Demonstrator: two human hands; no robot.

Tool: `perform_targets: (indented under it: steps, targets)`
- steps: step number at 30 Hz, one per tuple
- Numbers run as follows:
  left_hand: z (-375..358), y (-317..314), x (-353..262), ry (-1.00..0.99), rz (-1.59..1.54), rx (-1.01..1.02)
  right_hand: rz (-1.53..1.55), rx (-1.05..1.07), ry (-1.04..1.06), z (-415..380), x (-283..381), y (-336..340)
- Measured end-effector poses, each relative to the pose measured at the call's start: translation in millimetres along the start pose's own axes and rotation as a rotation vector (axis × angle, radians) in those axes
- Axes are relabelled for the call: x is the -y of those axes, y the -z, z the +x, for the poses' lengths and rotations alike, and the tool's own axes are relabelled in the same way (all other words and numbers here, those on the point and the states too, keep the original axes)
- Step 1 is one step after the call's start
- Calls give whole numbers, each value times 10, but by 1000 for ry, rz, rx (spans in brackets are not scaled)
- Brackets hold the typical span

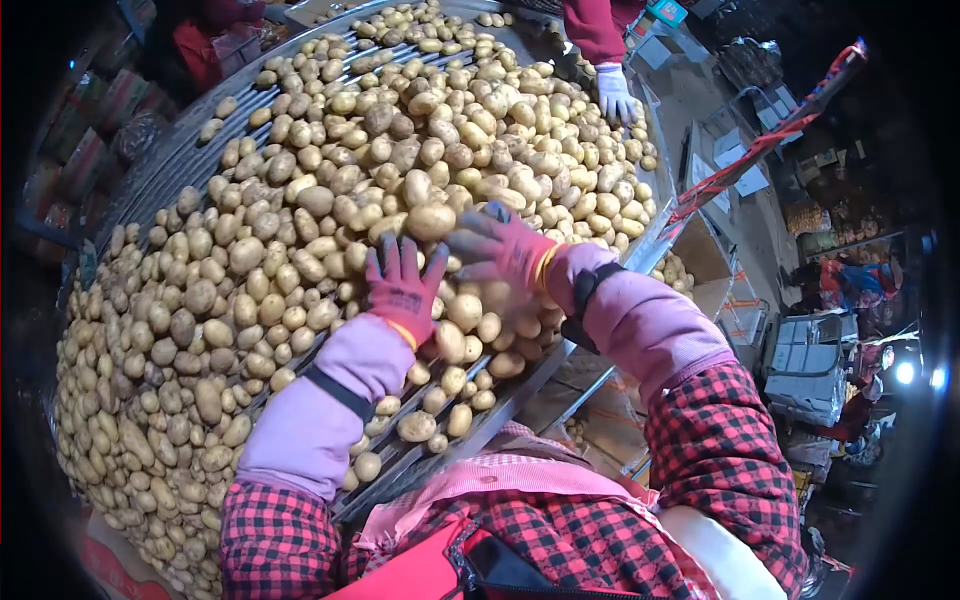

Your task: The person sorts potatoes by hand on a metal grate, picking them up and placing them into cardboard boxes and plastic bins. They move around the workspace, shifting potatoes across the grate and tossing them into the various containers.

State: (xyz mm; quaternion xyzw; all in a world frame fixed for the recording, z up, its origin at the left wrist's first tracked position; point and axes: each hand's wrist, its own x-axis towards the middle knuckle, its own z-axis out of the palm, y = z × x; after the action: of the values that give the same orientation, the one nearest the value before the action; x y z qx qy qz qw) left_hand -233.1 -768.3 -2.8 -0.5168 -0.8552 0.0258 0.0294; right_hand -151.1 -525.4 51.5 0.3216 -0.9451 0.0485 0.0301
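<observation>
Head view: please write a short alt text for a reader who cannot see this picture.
Two hands in red gloves, the left hand and the right hand, reach over a wide heap of potatoes on a slatted table. The right hand touches one large potato. At the far end, another person's white glove rests at the table's edge.

Left hand (402, 285) and right hand (497, 247): pinkish-red gloves with yellow-orange cuff bands. Sleeve covers (325, 400): pale lilac, black straps. Shirt (715, 440): red-and-black check. Potatoes (300, 200): tan-yellow, brown-flecked. Co-worker's glove (613, 95): white; sleeve (592, 28): red.
</observation>
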Motion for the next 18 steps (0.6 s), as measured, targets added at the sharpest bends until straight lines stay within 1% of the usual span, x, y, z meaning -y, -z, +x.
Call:
perform_targets:
  steps: [1,2,3,4,5,6,7,8,10,11,12,13,14,15,16,17,18]
  targets:
    - [152,154,-10,-3,-76,96,-77,-84,8,-40,-255,-161]
    - [303,313,-22,-3,-150,191,-237,-183,92,-79,-530,-321]
    - [429,390,7,-16,-121,261,-192,-186,55,-37,-681,-245]
    - [593,313,79,21,-122,216,-139,-193,14,14,-798,-161]
    - [754,243,159,27,-53,181,-231,-210,-44,80,-980,-193]
    - [992,207,240,32,20,129,-226,-293,-64,141,-1212,-308]
    - [1196,252,266,45,-5,55,-275,-209,-131,230,-1391,-231]
    - [1455,110,372,59,8,-64,-311,-126,-196,297,-1530,-164]
    - [1863,384,496,199,-14,228,-354,-76,-292,320,-1948,-239]
    - [1998,446,622,235,-21,239,-347,147,-446,419,-2111,-209]
    - [2002,447,719,275,-41,264,-348,282,-499,479,-2325,-201]
    - [1976,315,832,262,6,184,-256,-22,-482,375,-2777,-642]
    - [1932,242,923,261,27,144,-246,-146,-700,455,-3029,-765]
    - [1885,259,937,330,4,130,-354,230,-711,504,-2922,-373]
    - [1888,298,917,375,-25,109,-300,351,-761,525,-2969,-226]
    - [1913,387,905,439,-13,179,-253,314,-822,532,-2963,-199]
    - [1949,295,950,468,-36,181,-216,285,-897,437,-2940,-127]
